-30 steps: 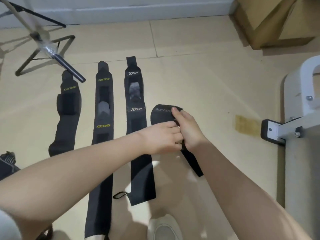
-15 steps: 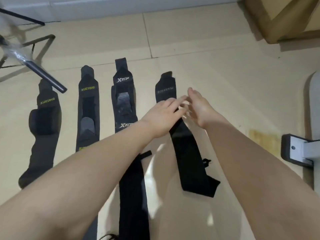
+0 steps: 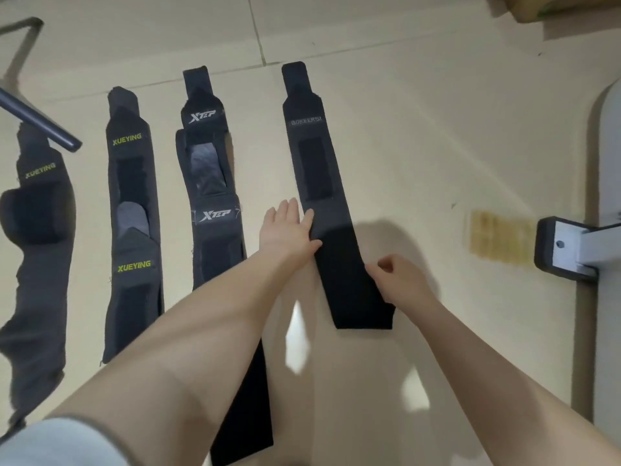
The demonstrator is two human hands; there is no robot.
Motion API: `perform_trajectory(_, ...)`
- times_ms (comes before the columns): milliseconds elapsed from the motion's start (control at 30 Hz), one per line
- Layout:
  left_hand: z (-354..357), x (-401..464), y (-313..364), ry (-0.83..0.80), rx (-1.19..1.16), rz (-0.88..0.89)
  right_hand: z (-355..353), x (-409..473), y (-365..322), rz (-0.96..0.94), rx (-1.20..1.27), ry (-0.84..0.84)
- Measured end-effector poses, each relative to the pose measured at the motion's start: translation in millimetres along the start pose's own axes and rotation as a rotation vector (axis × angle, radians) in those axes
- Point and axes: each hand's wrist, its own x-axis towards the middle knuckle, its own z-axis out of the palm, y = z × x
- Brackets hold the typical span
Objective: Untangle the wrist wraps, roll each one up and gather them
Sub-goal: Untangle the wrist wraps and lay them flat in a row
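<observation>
Several black wrist wraps lie side by side, stretched out on the floor. The rightmost, marked BOKEERSI (image 3: 316,156), lies flat and straight. My left hand (image 3: 285,230) rests with straight fingers on its left edge near the middle. My right hand (image 3: 400,280) has its fingers curled at the wrap's right edge, lower down; whether it pinches the fabric I cannot tell. To the left lie an XTEP wrap (image 3: 210,183), a XUEYING wrap (image 3: 132,210) and a second, wavy XUEYING wrap (image 3: 37,216), partly folded over on itself.
The floor is beige tile. A dark metal stand leg (image 3: 37,119) crosses over the leftmost wrap's top. A white frame with a black foot (image 3: 564,247) stands at the right. A cardboard box (image 3: 551,8) sits at the top right.
The BOKEERSI wrap went from bunched between both hands to laid out straight on the floor. Both hands have slid down it toward me, and the view has shifted closer.
</observation>
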Motion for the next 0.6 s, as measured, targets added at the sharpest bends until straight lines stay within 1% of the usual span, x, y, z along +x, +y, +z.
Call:
perform_trajectory(67, -12.0, 6.5, -16.8, -0.025, 0.052, -0.118, 2.8, -7.8, 1.9, -0.018, 0.004, -0.056)
perform_trajectory(100, -16.6, 7.6, -24.2, -0.027, 0.054, -0.136, 5.1, -11.8, 2.0, -0.047, 0.014, -0.091)
perform_trajectory(133, -19.7, 5.6, -28.8, -0.008, 0.026, -0.106, 8.6, -16.1, 1.2, -0.083, 0.032, -0.128)
perform_trajectory(167, -19.6, 0.2, -30.2, 0.039, -0.021, -0.020, 12.7, -20.5, -1.0, -0.126, 0.048, -0.157)
perform_trajectory(233, -11.7, -24.0, -23.6, 0.178, -0.136, 0.236, 26.6, -24.1, -4.3, -0.208, 0.047, -0.178)
perform_trajectory(267, -1.4, -37.5, -20.5, 0.246, -0.174, 0.319, 35.6, -25.1, -6.5, -0.238, 0.022, -0.175)
perform_trajectory(300, 8.6, -52.7, -18.9, 0.316, -0.218, 0.314, 45.5, -26.1, -8.8, -0.273, 0.001, -0.166)
perform_trajectory(333, 17.3, -67.1, -18.5, 0.324, -0.269, 0.248, 54.8, -27.3, -11.0, -0.313, -0.020, -0.156)
perform_trajectory(400, 33.0, -88.2, -21.8, 0.218, -0.320, 0.046, 70.8, -30.5, -17.1, -0.379, -0.073, -0.141)
perform_trajectory(433, 41.1, -93.2, -24.0, 0.164, -0.323, 0.001, 78.5, -31.1, -19.5, -0.400, -0.096, -0.135)
perform_trajectory(467, 46.9, -95.1, -26.1, 0.134, -0.341, 0.011, 85.6, -31.3, -22.0, -0.415, -0.114, -0.128)
perform_trajectory(567, 50.5, -87.5, -29.2, 0.021, -0.552, 0.079, 100.3, -30.4, -30.0, -0.466, -0.156, -0.042)
perform_trajectory(600, 47.9, -82.5, -28.2, -0.007, -0.604, 0.082, 100.0, -30.0, -31.9, -0.445, -0.109, -0.032)
